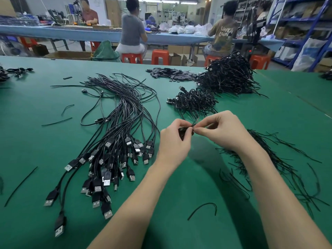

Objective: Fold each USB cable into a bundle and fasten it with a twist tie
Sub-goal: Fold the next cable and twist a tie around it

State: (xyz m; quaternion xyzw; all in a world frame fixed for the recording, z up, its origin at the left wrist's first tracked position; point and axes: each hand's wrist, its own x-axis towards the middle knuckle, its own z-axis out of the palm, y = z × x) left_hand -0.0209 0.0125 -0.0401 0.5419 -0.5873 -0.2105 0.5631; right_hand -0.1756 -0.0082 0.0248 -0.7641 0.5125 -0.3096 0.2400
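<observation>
Midair, both hands' fingers (186, 135) pinch a folded cable bundle (183, 132).

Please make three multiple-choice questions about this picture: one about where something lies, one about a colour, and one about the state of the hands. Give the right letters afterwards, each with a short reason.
1. Where does the loose fan of unbundled USB cables lie?
A. left of the hands
B. right of the hands
C. on the floor

2. What colour is the table surface?
A. grey
B. green
C. white

3. What are the two hands doing?
A. resting flat on the table
B. both holding one small cable bundle between them
C. lifting a box

Answers:
1 A: the plugs spread out left of the left hand.
2 B: the mat is green all over.
3 B: the left hand and the right hand meet at the folded cable bundle, fingers curled on it.
</observation>
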